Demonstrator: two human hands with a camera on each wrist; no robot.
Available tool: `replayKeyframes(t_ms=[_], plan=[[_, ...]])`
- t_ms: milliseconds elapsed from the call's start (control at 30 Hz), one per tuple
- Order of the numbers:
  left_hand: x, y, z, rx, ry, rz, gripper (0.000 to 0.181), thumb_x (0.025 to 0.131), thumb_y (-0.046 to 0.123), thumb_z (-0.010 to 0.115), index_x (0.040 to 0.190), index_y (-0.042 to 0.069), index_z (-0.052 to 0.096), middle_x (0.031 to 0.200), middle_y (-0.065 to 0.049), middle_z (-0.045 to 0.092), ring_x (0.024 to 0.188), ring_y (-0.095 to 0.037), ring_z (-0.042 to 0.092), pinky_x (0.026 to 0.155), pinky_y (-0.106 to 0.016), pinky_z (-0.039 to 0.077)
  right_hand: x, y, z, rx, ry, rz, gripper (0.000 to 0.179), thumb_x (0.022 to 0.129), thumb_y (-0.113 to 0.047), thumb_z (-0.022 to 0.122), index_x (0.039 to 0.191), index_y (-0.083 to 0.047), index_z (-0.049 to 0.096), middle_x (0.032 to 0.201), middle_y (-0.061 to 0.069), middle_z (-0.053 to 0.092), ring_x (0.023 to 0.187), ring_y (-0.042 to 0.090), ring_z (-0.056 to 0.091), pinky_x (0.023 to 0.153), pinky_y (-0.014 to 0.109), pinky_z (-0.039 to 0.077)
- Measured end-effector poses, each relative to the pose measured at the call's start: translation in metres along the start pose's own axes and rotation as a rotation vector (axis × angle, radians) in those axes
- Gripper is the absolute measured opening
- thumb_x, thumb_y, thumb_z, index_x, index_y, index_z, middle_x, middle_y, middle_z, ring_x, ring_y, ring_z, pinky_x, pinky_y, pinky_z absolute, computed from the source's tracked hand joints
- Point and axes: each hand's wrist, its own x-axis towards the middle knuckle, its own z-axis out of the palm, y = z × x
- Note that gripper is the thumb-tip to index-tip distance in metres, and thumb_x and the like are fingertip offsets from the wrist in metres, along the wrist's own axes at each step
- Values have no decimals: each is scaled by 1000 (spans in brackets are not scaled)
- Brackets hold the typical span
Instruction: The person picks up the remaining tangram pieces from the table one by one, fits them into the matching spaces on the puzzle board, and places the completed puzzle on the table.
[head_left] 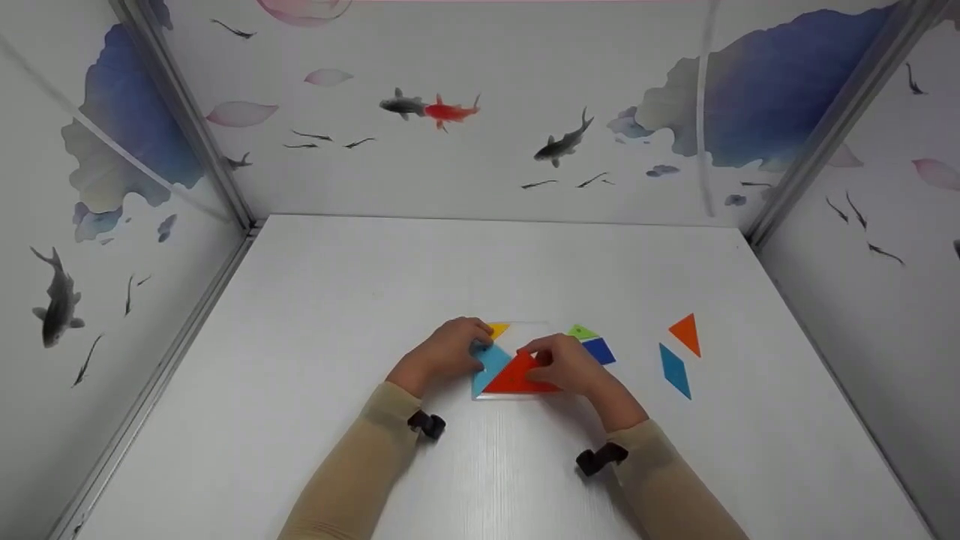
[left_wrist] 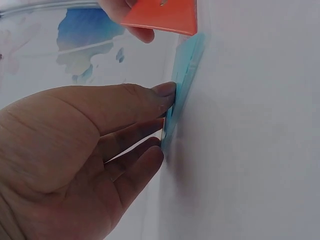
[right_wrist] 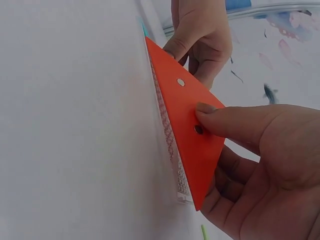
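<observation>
A red triangle (head_left: 514, 380) with small holes is pinched by my right hand (head_left: 571, 365), thumb on its face and fingers behind. In the right wrist view it tilts over a shallow clear tray (right_wrist: 184, 199), one long edge close along the tray's side. My left hand (head_left: 452, 348) pinches a light blue triangle (head_left: 491, 363) at the tray's left side, its thumb on the top face and fingertips at the edge. Past the left fingers shows a yellow piece (head_left: 501, 328). The right hand hides much of the tray's right part.
Just beyond the right hand lie a green piece (head_left: 582, 331) and a dark blue piece (head_left: 598, 351). Farther right on the white table (head_left: 337, 300) are an orange triangle (head_left: 688, 334) and a blue parallelogram (head_left: 675, 371). Printed panels (head_left: 480, 180) enclose the back and sides.
</observation>
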Motion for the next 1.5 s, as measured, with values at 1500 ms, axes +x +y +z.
replayKeyframes(t_ms=[1500], plan=[[6,8,8,22,39,-31,57,83,40,91,127,8,75,146,-6,65,135,-27,57,120,-43,47,-4,-15,18,-148,84,70,19,90,-24,86,102,-11,79,96,3,73,87,19,64,79,32,60]])
